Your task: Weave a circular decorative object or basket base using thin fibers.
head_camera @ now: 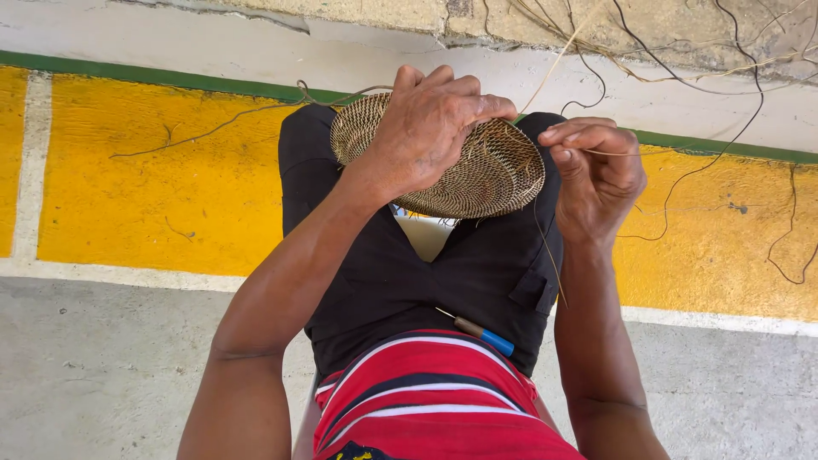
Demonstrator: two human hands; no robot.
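A round woven disc (477, 175) of tan and dark fibre rests on my knees, over black trousers. My left hand (426, 128) lies over its top, fingers curled and gripping the rim at the far edge. Just right of the disc, my right hand (596, 175) pinches a thin pale fibre strand (558, 55) between thumb and fingers; the strand runs up and away from the disc. A small tool with a brown and blue handle (484, 334) lies on my lap near my red striped shirt.
Loose dark and pale fibres (724, 94) trail over the floor at the upper right. The floor is painted yellow (153, 179) with green and white stripes, and grey concrete (102, 366) lies nearer to me.
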